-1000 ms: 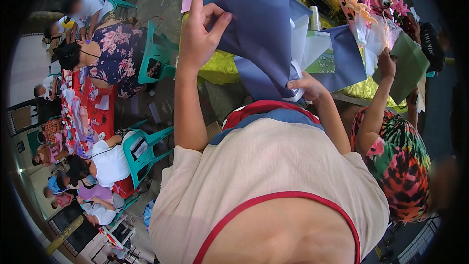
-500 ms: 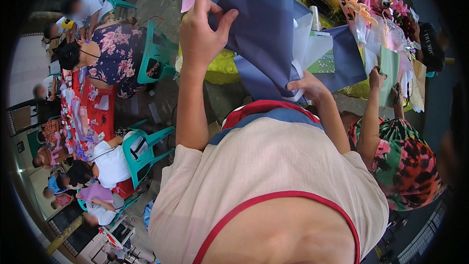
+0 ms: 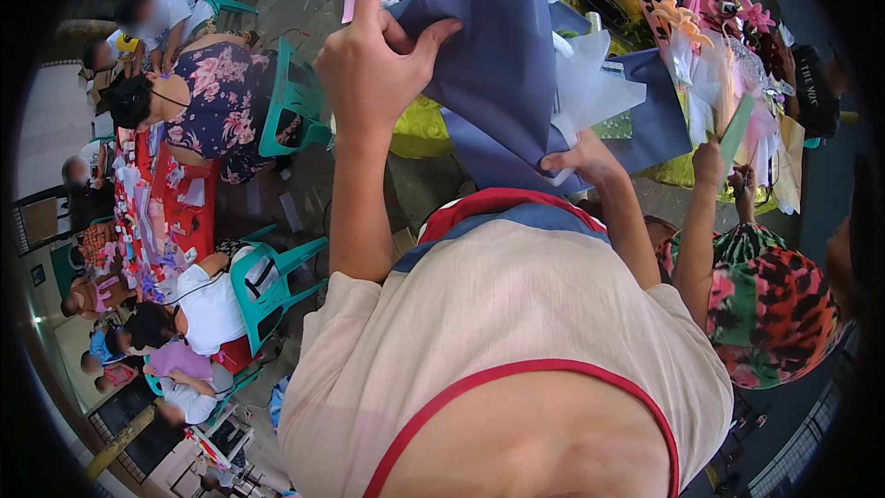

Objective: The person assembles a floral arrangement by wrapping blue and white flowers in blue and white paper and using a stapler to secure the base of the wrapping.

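A sheet of dusky blue wrapping paper point(image 3: 493, 55) stands curled into a cone over the table's near edge. My left hand point(image 3: 373, 69) pinches its upper left edge between thumb and fingers. Lower down, my right hand point(image 3: 590, 159) is closed around the gathered base of the wrap, its thumb pressed on the blue paper. Translucent white paper point(image 3: 604, 78) fans out from the cone's right side. Another blue sheet point(image 3: 659, 106) lies flat beneath. Small white and green pieces peek out behind the wrap; what they belong to is mostly hidden.
Yellow crinkled covering point(image 3: 419, 132) drapes the table, crowded with orange craft flowers point(image 3: 680, 20) and wrapped bouquets. At my right, a co-worker's hand point(image 3: 708, 161) holds a green sheet point(image 3: 736, 132). Green chairs point(image 3: 293, 101) and a red table point(image 3: 189, 212) with seated people stand left.
My left hand has shifted slightly left and down, pulling the blue paper's edge along. The white paper shows more openly. The co-worker's green sheet has turned nearly edge-on.
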{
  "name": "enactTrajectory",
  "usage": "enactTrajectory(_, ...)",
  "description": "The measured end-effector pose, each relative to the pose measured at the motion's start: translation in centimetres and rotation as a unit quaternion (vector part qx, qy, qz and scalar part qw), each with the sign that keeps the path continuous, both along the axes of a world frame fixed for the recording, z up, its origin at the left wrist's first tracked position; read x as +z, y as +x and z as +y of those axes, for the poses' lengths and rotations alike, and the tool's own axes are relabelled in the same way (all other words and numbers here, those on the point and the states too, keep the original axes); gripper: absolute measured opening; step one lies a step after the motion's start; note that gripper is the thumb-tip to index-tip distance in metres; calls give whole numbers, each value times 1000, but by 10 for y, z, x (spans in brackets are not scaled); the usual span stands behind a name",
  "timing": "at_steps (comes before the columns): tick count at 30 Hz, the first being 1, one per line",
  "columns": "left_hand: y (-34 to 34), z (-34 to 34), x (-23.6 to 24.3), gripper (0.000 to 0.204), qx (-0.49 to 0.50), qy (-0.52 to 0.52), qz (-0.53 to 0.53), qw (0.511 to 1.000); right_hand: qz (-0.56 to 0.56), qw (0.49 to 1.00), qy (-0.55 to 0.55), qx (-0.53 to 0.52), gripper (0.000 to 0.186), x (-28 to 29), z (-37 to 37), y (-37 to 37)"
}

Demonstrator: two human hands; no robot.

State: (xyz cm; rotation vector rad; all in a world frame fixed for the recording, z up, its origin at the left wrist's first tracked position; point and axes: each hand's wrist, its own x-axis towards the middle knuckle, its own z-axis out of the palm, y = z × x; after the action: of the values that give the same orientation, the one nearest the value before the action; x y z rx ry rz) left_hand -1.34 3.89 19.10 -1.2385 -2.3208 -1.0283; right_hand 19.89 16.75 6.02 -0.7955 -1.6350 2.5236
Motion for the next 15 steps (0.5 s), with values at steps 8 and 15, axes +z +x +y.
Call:
enactTrajectory(8, 2, -6, 8, 59, 63, -53, 57, 995, 34, 999, 29, 11, 68, -1, 0, -6)
enactTrajectory(15, 3, -3, 8, 63, 83, -66, 69, 992, 15, 1000, 8, 3, 70, 8, -1, -7)
